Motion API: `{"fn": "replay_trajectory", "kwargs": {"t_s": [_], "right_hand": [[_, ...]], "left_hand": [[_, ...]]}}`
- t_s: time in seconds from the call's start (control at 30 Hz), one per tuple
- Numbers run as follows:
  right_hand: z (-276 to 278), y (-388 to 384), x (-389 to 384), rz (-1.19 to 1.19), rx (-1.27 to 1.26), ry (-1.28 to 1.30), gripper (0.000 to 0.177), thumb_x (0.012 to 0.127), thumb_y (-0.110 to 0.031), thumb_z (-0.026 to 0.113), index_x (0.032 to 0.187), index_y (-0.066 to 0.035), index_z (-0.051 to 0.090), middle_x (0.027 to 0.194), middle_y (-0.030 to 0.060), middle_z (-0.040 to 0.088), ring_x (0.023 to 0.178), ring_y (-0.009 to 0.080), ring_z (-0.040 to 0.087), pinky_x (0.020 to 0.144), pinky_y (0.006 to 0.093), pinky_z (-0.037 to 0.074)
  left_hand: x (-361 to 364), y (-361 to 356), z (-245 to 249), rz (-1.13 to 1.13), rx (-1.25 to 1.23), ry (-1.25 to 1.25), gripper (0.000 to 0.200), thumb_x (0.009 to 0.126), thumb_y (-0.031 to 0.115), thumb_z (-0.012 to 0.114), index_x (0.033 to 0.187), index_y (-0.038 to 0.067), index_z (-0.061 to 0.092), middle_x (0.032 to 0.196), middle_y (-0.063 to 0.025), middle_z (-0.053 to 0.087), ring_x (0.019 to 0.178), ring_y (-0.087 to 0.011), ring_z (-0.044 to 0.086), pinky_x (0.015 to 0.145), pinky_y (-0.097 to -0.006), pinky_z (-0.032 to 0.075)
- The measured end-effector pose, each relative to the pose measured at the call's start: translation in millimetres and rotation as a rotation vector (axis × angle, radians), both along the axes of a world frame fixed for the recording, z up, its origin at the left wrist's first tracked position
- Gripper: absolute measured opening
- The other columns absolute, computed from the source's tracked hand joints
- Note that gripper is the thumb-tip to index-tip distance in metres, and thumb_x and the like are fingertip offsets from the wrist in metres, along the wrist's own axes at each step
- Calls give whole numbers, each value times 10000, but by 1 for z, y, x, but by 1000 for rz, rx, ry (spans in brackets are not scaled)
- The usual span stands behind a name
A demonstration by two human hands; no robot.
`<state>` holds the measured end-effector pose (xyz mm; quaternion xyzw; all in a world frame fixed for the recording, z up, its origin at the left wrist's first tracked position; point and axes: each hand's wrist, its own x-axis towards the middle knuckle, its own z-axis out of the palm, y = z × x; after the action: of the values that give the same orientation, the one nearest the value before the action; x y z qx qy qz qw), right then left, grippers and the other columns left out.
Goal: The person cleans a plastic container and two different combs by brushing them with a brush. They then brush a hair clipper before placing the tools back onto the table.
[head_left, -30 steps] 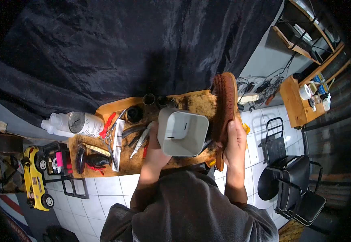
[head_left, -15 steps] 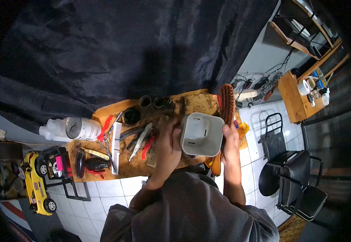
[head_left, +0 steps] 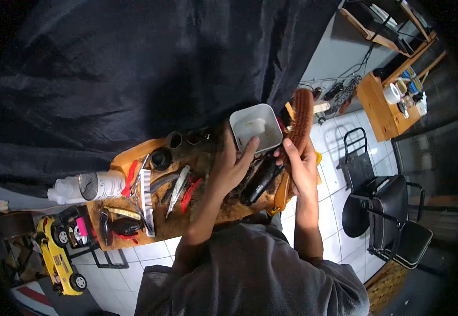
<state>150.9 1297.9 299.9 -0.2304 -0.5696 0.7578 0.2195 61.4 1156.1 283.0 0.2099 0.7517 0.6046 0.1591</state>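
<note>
Distance was the change: 1 second before, I had the white square container point(head_left: 256, 126) up close to my chest with its mouth toward me. Now it stood mouth up at the far edge of the wooden tray point(head_left: 130, 156), against the black cloth point(head_left: 134, 68). My left hand point(head_left: 230, 168) had gone out with it. The fingers were spread, thumb by the near corner and forefinger over the near rim, so I judged the container set down or nearly so. My right hand point(head_left: 302, 169) had swung the bristle brush point(head_left: 301, 115) from beside the container to just right of it, bristles up. That hand was wrapped round the brush's lower part.

I could not tell whether my left hand pinched the rim or only rested on it. Something pale lay inside the container, too washed out to name. A black tool point(head_left: 260, 180) lay on the tray between my 2 hands, its near end under my right fingers. The brush handle ran down behind my right hand, mostly out of sight. The small tools left of my wrist, by the white comb point(head_left: 147, 195), blurred together.
</note>
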Motion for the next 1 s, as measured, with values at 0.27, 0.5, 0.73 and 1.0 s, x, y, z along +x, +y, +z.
{"fn": "replay_trajectory", "kwargs": {"t_s": [0.27, 0.5, 0.73, 1.0], "right_hand": [[-10, 4, -14, 16, -60, -37, 351, 923, -157, 609, 1201, 13, 477, 947, 87, 599, 768, 159, 632, 651, 277, 535], [-23, 7, -20, 44, -91, -29, 354, 916, -159, 625, 1178, 5, 453, 933, 99, 621, 772, 174, 660, 642, 288, 552], [-5, 5, 1, -70, 146, -160, 328, 884, -138, 665, 1132, -10, 494, 921, 61, 615, 771, 109, 605, 672, 247, 500], [-8, -13, 27, 1, 319, -85, 426, 839, -105, 701, 1191, 9, 490, 1030, 70, 600, 929, 128, 563, 823, 276, 456]], "left_hand": [[-22, 11, 2, -58, -319, 80, 468, 981, 372, 416, 1196, -34, 506, 1018, -312, 605, 987, -488, 558, 848, -519, 433], [-25, 7, -1, 14, -385, 210, 458, 995, 342, 378, 1205, -36, 529, 941, -290, 633, 911, -474, 593, 807, -520, 456], [20, -31, 14, 88, -546, 466, 905, 761, 466, 720, 1400, -14, 296, 1229, -317, 487, 1157, -476, 458, 969, -567, 345], [49, -46, -10, 30, -747, 292, 1192, 624, 439, 838, 1467, 20, 107, 1291, -314, 412, 1203, -488, 408, 1002, -626, 282]]}}
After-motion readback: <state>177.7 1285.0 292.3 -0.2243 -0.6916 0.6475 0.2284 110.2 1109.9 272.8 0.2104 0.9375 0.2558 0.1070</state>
